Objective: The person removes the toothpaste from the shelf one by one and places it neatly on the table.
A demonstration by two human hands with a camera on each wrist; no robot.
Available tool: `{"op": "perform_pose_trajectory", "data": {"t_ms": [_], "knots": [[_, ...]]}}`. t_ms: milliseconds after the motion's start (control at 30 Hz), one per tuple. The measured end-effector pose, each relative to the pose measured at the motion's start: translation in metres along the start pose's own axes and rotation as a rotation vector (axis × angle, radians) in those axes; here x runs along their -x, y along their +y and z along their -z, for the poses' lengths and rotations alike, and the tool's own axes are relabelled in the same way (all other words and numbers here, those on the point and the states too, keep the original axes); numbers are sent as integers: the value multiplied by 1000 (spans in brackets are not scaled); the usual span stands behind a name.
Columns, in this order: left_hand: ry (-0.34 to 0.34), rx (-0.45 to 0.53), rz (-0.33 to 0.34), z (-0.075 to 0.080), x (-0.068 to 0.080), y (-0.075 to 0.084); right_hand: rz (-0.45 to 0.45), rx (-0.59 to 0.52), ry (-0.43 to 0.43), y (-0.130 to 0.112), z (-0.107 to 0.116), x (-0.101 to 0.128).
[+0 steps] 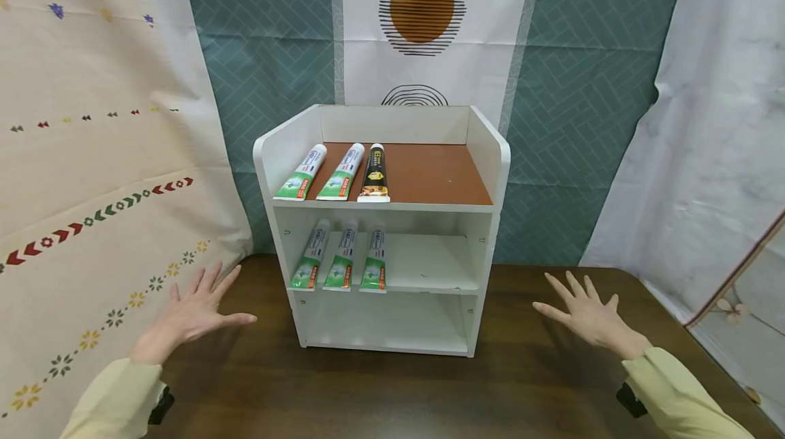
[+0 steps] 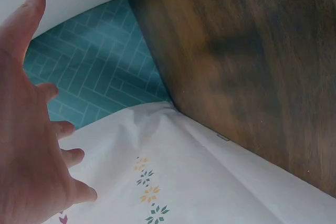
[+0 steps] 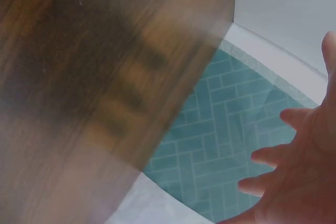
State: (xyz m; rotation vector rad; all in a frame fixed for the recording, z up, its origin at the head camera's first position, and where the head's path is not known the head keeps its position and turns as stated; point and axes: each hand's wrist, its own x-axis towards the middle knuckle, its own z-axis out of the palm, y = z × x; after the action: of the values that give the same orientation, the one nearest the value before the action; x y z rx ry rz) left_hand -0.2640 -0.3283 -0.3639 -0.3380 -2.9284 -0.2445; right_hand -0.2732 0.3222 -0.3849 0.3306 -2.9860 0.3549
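Note:
A white three-tier shelf unit stands on a dark wooden table. Its top tier, lined in brown, holds two green-and-white tubes and a black tube at the left. Three green-and-white tubes lie on the middle tier; the bottom tier is bare. My left hand hovers over the table left of the shelf, fingers spread, holding nothing. My right hand hovers to the right, fingers spread and empty. The wrist views show each spread hand above the table edge.
A cream patterned cloth hangs at the left, a teal tiled backdrop and a white banner with an orange circle behind, a white drape at the right. The table's right edge lies near the right hand.

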Motion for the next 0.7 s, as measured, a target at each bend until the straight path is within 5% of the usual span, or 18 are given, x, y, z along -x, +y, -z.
{"op": "perform_pose_trajectory", "data": {"t_ms": [333, 700], "knots": [[13, -38, -17, 19, 0, -3, 21, 10, 5, 1, 25, -6], [66, -66, -99, 60, -9, -3, 44, 36, 26, 1, 54, -10]]}}
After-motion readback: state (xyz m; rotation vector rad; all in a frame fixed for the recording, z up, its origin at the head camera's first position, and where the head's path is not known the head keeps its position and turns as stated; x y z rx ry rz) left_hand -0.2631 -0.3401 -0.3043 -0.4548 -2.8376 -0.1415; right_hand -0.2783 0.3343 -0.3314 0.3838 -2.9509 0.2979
